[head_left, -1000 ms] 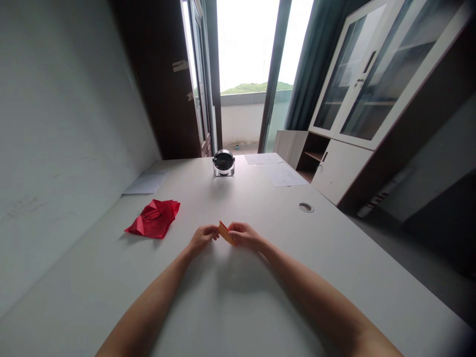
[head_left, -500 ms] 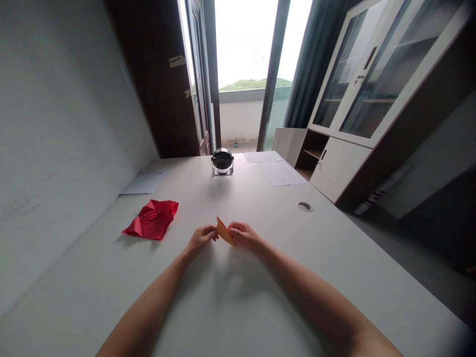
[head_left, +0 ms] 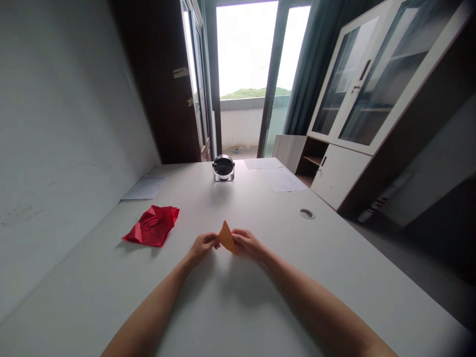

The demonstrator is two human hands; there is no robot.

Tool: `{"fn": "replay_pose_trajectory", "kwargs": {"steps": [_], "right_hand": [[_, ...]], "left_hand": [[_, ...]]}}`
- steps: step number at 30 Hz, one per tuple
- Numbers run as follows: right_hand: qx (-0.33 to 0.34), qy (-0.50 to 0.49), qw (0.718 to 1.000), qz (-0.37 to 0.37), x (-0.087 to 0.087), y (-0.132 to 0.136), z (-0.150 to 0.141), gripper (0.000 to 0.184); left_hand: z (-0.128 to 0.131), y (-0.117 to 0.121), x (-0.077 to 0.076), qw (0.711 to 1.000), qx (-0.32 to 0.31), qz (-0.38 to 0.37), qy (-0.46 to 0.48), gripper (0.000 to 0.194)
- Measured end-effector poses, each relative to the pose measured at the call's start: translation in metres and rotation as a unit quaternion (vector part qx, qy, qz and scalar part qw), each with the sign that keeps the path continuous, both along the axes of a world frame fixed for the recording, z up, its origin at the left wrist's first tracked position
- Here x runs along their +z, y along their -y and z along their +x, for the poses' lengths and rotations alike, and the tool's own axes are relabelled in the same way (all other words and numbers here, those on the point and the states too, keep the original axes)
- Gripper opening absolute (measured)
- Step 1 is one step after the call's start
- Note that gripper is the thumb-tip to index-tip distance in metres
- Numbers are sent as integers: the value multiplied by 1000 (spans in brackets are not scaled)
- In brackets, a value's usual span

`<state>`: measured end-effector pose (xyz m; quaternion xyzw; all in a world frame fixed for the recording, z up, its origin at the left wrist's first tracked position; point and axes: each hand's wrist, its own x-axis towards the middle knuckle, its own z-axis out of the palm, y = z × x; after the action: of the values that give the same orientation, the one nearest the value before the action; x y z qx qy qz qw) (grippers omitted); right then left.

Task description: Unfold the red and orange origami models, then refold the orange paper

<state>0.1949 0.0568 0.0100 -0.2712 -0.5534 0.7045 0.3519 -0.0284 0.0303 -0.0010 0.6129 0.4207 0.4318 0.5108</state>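
Note:
A small orange piece of what looks like folded paper [head_left: 227, 238] is held just above the white table between both hands. My left hand [head_left: 203, 246] pinches its left corner, fingers closed. On the other side my right hand [head_left: 248, 243] grips the right edge with thumb and fingers. The piece is tilted, with a pointed tip at the top and a broad flat face toward me. Its far side is hidden. A crumpled red sheet [head_left: 159, 225], with a thin dark loop on it, lies left of my left hand.
A round silver device on a stand [head_left: 223, 168] stands at the far part of the white table [head_left: 238, 317]. White papers lie at the back right [head_left: 284, 179] and back left [head_left: 145, 188]. A round cable hole [head_left: 307, 213] is set in the tabletop at right.
The orange paper has turned so that more of its flat face shows. Both hands keep their grip on it. The whole view has shifted slightly, with everything sitting a little lower.

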Motion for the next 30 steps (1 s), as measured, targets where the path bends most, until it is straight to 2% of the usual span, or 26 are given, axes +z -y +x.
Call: {"fn": "replay_pose_trajectory", "kwargs": {"steps": [3,9,13,16,22,30], "right_hand": [[-2,-4,1000,11,0,-1,-1,37],[-24,40,995,87,-5,-2,-2,32],[-41,54,992,103,-7,-4,-4,30],[-66,68,988,118,-10,-4,-6,21],[-58,143,971,182,-20,-5,-7,12],[-73,142,965,206,-22,-7,-7,9]], "left_hand": [[-1,1,1,1000,1,5,-1,31],[-2,3,4,1000,7,7,6,28],[-2,1,0,1000,14,8,2,29],[-3,-1,-4,999,40,10,5,29],[-3,0,-3,994,106,33,0,28],[-3,0,-6,993,103,51,-34,26]]}}
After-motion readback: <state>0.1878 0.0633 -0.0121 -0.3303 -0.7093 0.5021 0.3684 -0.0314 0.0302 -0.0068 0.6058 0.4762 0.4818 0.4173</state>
